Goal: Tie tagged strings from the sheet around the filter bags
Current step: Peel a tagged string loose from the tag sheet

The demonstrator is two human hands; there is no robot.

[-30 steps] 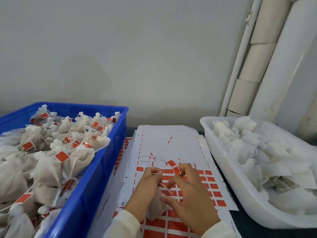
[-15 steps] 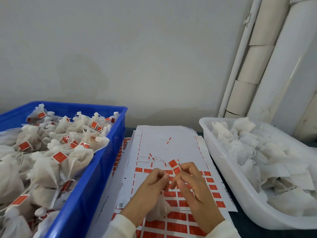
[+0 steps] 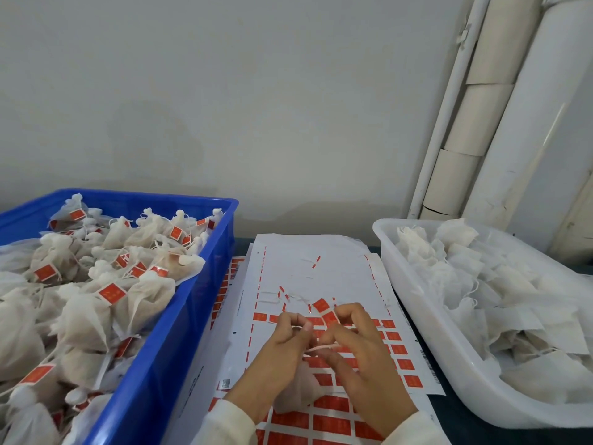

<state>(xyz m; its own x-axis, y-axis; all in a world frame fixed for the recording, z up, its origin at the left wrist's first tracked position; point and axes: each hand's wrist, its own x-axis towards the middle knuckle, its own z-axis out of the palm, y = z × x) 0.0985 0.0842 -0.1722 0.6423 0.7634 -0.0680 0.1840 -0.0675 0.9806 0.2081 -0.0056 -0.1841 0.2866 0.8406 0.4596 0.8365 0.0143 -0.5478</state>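
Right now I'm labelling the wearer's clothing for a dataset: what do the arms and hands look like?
Both hands are bare: the left hand and the right hand show no gloves, and no rings or watch can be seen. Each wrist disappears into a long cream-white sleeve, the left cuff and the right cuff, plain with no markings.

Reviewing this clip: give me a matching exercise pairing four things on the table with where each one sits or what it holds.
Things:
1. blue crate
2. white tub
3. tag sheet
4. filter bag

Places or states:
A. between the two containers
B. at the hands, over the sheet
C. on the left, holds bags with orange tags
D. on the right, holds bags without tags

Pairs: 1-C, 2-D, 3-A, 4-B
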